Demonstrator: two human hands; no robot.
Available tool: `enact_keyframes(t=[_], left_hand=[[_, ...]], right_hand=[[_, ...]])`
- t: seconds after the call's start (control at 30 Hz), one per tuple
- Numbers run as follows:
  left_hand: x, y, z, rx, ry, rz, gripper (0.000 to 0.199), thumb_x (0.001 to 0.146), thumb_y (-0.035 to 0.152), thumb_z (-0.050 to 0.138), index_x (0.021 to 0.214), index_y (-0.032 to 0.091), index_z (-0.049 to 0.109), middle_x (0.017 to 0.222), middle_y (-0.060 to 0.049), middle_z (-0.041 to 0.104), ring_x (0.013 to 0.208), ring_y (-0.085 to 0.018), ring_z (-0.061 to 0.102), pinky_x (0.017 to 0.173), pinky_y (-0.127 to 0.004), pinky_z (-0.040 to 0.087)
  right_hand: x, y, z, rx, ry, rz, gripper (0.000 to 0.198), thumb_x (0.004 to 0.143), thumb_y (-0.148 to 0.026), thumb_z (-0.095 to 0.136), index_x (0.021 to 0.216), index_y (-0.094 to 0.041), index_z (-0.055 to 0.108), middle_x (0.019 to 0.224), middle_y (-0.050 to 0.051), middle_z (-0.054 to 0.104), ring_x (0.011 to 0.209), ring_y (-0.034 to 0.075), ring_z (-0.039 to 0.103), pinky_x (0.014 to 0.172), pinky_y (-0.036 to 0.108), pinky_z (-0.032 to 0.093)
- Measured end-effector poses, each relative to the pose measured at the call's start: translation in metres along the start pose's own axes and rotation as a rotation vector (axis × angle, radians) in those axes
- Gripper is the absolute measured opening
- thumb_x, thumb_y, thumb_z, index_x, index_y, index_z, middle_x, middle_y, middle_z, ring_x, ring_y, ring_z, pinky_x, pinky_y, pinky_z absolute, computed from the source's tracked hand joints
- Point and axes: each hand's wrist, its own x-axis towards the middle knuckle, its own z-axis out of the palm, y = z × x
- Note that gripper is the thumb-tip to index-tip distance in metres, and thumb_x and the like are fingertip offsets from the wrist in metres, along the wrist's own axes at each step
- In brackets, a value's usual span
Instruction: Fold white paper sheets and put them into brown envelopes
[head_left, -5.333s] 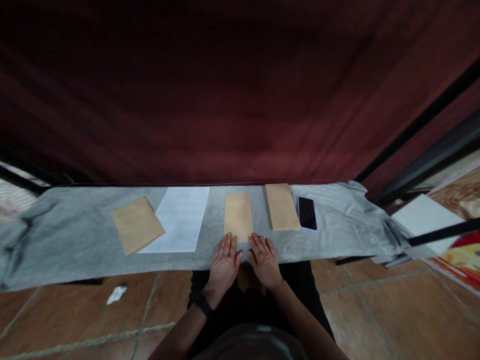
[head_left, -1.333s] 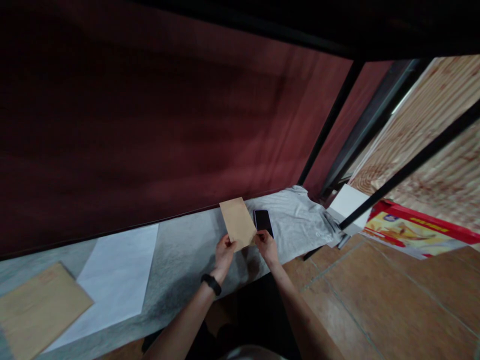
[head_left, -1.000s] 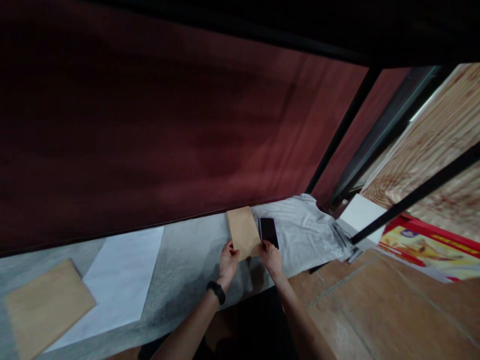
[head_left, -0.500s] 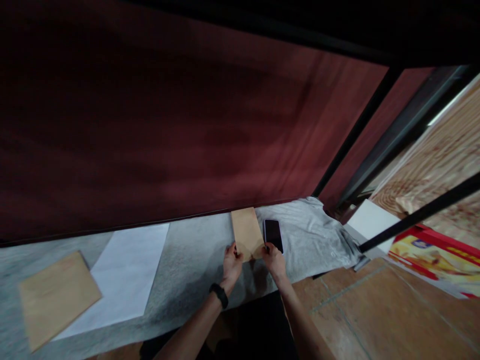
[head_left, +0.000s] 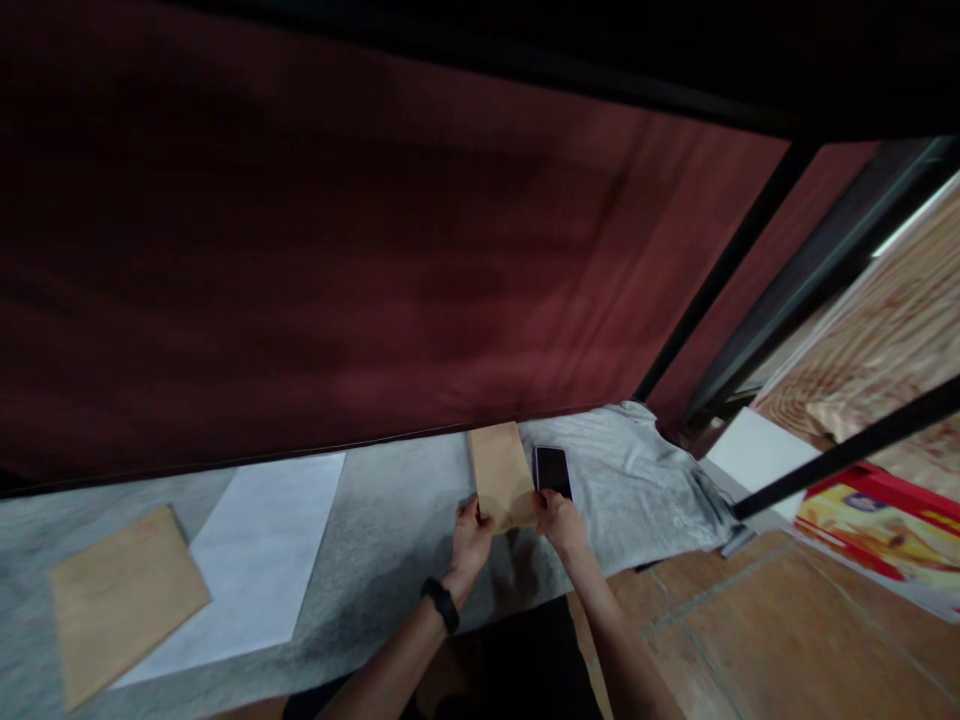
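A narrow rectangle of folded brown paper (head_left: 501,470) lies lengthwise on the grey cloth; whether it is a bag or an envelope I cannot tell. My left hand (head_left: 471,535) pinches its near left corner, a dark band on the wrist. At the near right corner, my right hand (head_left: 559,520) is closed on the same paper. Just beyond the right hand lies a dark-screened phone (head_left: 553,470), its lower end partly covered by the hand.
Grey cloth (head_left: 390,540) covers the long surface. To the left, larger brown paper (head_left: 127,605) overlaps a white sheet (head_left: 262,560). A dark red panel (head_left: 420,260) rises behind. Black bars (head_left: 735,270), a white box (head_left: 761,450) and a red-yellow box (head_left: 885,530) are at the right.
The whole view has shifted slightly, so things appear a little lower and further right. Both hands keep their hold on the brown paper; the right hand now covers more of the phone's lower end.
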Motion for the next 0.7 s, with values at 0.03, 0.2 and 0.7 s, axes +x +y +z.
enact_keyframes(t=[0.03,0.2,0.7], left_hand=[[0.000,0.001,-0.001,0.012,-0.005,0.010,0.032,0.070,0.001,0.059,0.096,0.017,0.068,0.088,-0.004,0.064,0.088,-0.019,0.062,0.082,-0.029,0.048],[-0.002,0.004,-0.004,0.034,-0.027,0.007,0.042,0.071,-0.001,0.054,0.107,0.016,0.067,0.103,-0.007,0.064,0.094,-0.019,0.063,0.085,-0.029,0.049],[0.051,0.008,-0.008,-0.346,0.036,-0.071,0.024,0.078,0.025,0.065,0.101,0.020,0.064,0.115,-0.012,0.069,0.118,-0.027,0.061,0.104,-0.039,0.044]], right_hand=[[0.002,-0.001,-0.002,-0.009,-0.010,-0.004,0.032,0.101,-0.032,0.044,0.110,-0.018,0.071,0.090,0.013,0.077,0.091,0.021,0.074,0.076,0.024,0.050],[0.009,-0.004,-0.003,-0.046,-0.048,-0.002,0.034,0.101,-0.035,0.044,0.103,-0.018,0.073,0.087,0.013,0.077,0.089,0.023,0.075,0.076,0.027,0.051],[0.066,-0.018,-0.013,0.307,-0.185,-0.002,0.030,0.100,-0.035,0.047,0.095,-0.015,0.068,0.062,0.005,0.070,0.054,0.014,0.066,0.051,0.019,0.042]])
